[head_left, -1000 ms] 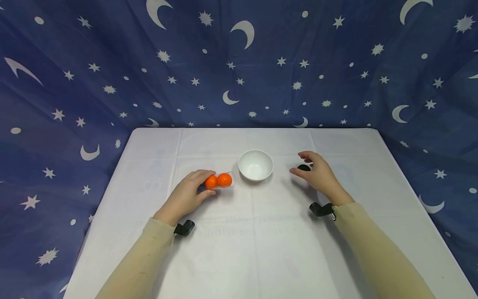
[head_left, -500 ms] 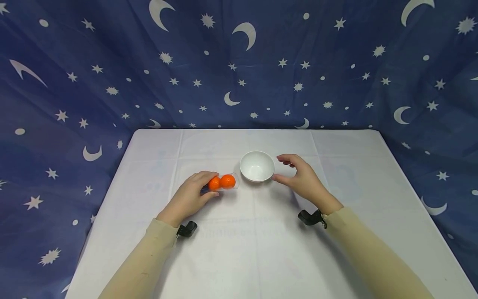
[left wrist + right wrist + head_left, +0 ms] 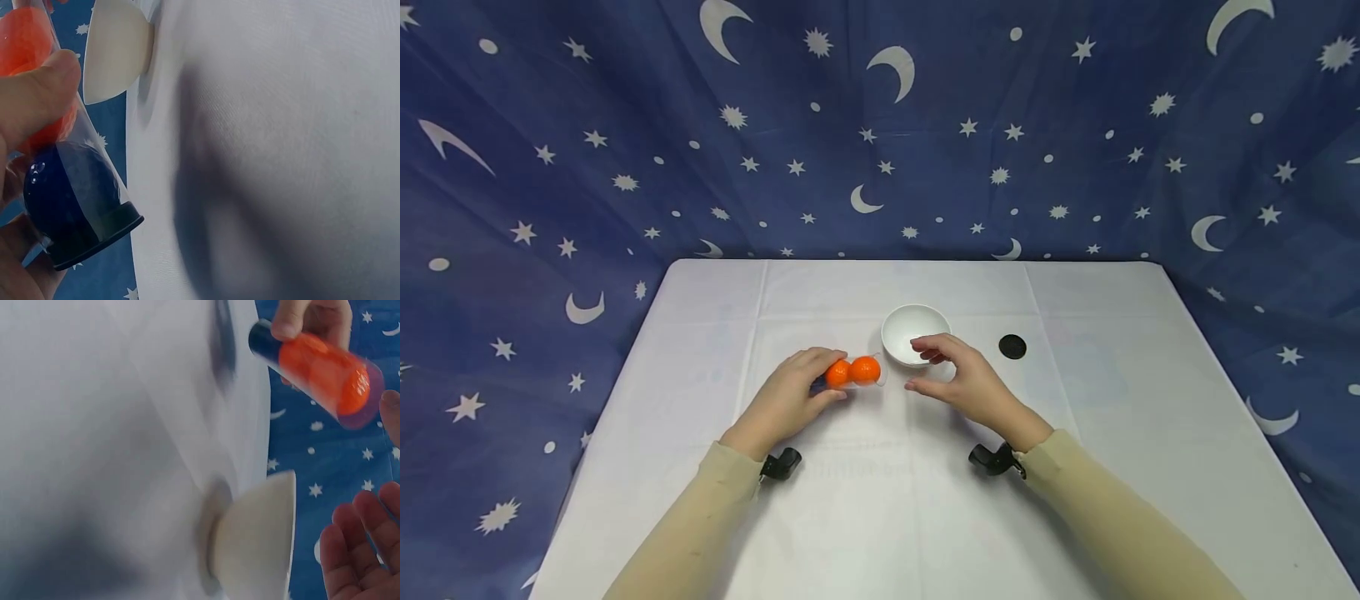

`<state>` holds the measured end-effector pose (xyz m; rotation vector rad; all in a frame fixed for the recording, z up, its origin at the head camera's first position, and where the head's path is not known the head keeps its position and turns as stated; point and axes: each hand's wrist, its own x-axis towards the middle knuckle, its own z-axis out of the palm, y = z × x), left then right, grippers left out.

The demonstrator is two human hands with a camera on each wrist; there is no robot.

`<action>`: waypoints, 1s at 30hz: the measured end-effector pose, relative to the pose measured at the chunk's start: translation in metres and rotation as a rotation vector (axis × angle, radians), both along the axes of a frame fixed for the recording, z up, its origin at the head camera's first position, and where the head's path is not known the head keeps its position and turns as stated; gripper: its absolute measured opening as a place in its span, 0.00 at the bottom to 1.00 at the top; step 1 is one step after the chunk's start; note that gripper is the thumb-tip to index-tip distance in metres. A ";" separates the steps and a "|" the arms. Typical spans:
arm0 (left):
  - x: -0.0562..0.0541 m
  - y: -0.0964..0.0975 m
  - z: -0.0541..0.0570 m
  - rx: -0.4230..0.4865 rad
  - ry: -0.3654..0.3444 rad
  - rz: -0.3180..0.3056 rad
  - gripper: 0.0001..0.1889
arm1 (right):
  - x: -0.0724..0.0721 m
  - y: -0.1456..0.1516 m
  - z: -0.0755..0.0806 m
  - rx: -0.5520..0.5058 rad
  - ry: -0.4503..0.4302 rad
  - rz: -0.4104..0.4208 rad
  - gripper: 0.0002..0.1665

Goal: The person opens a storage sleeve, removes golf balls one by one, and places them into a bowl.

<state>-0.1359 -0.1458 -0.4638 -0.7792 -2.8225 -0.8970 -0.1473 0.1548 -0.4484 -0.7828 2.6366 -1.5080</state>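
Note:
In my left hand I grip a clear plastic tube, held tilted above the table. Inside it are two orange balls and a dark blue ball, the blue one at the end with the black base. The tube's other end has no lid and points toward my right hand. That hand is apart from the tube, fingers spread and gently bent, with nothing between them. It overlaps the front right of the white bowl in the head view. A black round lid lies flat on the table.
The bowl stands upright near the middle of the table, which wears a white cloth. Behind it hangs a blue curtain with moons and stars. A small black camera mount sits on each wrist.
My right hand has left the black lid on the table and moved left past the bowl's front toward the tube. The left hand with the tube has shifted slightly right.

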 end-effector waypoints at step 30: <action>0.003 0.009 0.004 -0.046 0.069 -0.022 0.31 | 0.005 -0.027 -0.004 -0.006 -0.022 0.058 0.28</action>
